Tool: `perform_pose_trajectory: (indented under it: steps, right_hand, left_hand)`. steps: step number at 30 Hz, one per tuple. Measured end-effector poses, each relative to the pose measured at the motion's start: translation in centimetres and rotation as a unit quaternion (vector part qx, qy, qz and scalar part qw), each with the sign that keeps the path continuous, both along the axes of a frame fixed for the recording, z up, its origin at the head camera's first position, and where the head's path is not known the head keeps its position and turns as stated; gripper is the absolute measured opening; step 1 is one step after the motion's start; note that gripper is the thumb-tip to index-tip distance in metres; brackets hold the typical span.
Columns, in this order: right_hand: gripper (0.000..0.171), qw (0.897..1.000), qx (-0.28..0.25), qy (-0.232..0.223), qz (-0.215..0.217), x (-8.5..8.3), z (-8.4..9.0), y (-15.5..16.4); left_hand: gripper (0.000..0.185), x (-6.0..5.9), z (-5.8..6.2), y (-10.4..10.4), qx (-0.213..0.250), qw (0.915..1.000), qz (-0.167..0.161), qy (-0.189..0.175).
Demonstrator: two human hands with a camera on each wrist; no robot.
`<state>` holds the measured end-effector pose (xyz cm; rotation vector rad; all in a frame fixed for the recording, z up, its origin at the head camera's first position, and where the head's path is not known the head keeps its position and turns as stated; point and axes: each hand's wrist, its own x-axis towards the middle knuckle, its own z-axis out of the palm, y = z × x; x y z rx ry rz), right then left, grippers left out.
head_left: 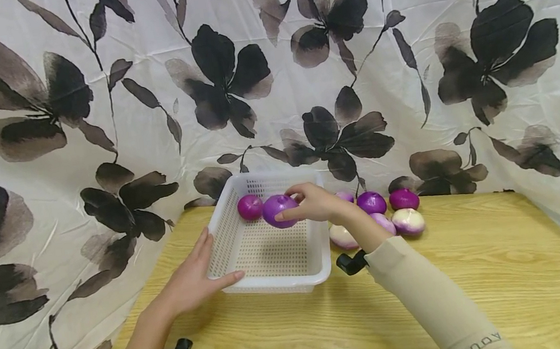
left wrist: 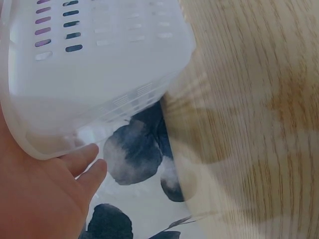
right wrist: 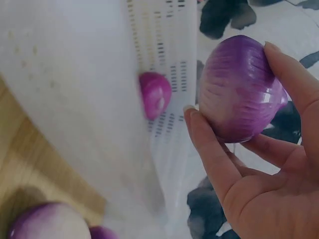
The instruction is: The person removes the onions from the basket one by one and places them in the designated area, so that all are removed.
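My right hand [head_left: 314, 202] holds a purple onion [head_left: 279, 211] between thumb and fingertips, above the inside of a white plastic basket [head_left: 322, 273]. In the right wrist view the onion [right wrist: 239, 89] shows a pale patch, with the fingers spread around its sides. A magenta onion [head_left: 250, 207] lies inside the basket near its far left corner. At the basket's near left corner, my left hand [head_left: 190, 279] grips the rim, thumb over the near edge and fingers along the left side. The left wrist view shows two fingertips [left wrist: 92, 172] beneath the rim.
To the basket's right sit several onions, among them a purple one [head_left: 372, 203], a dark magenta one [head_left: 404, 199] and a cream one with purple edges [head_left: 409, 222]. Some are partly hidden by my right arm. Behind the wooden table [head_left: 477, 267] hangs a floral cloth [head_left: 266, 141].
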<state>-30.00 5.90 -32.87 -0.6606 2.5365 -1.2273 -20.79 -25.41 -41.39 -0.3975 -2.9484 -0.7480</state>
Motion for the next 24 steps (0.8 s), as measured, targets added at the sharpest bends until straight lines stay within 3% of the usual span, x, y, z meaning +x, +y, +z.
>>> perform_pose_trajectory:
  steps: [15,24]
  right_hand:
    - [0.076,0.998,-0.003,0.027,-0.049,2.4,-1.8,5.1]
    - [0.081,0.998,-0.023,0.03,-0.049,3.4,-2.3,7.3]
  left_hand:
    - [0.127,0.1,0.2,0.1,-0.004,1.0,-0.001,-0.005]
    - [0.127,-0.1,0.2,0.0,-0.006,1.0,0.0,-0.005]
